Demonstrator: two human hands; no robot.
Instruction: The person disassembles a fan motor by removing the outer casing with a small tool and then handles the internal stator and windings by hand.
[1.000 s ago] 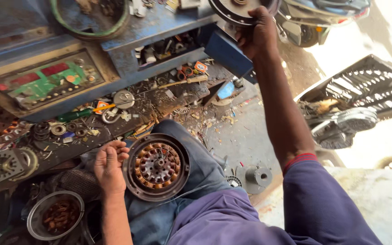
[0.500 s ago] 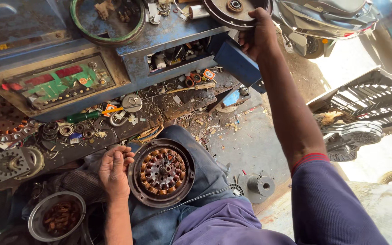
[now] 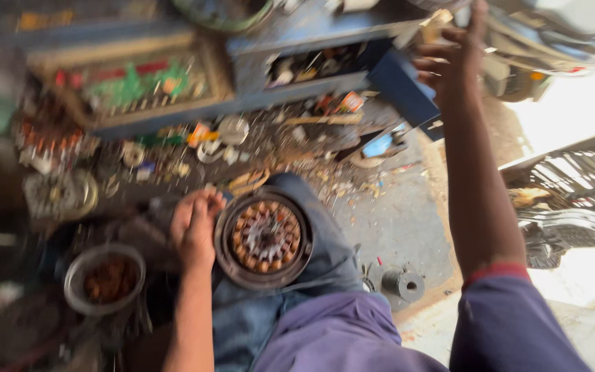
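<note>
Left hand (image 3: 193,229): forearm rises from the lower edge of the view; the grip is closed over the left rim of the round stator (image 3: 264,238), fingers curled on top of the rim.
Round stator: a dark ring with copper-coloured coils, lying flat on the knee (image 3: 311,275) in blue cloth, immediately right of the left grip.
Right hand (image 3: 452,58): arm fully extended upward and away, purple sleeve with a red cuff at the elbow; fingers are spread near the upper edge of the view. Whether this grip holds anything cannot be told; the view is blurred.
Near the right grip: a blue box corner (image 3: 401,86) lies just left of and below it, at the front edge of the blue bench (image 3: 297,41).
Left of the left grip: a metal bowl (image 3: 103,279) with brown contents, near but apart.
Open room: bare grey floor (image 3: 394,213) lies between the two arms; a small grey cylinder (image 3: 404,284) stands on it, right of the stator.
Crowded edge: small parts cover the ground beyond the left grip.
</note>
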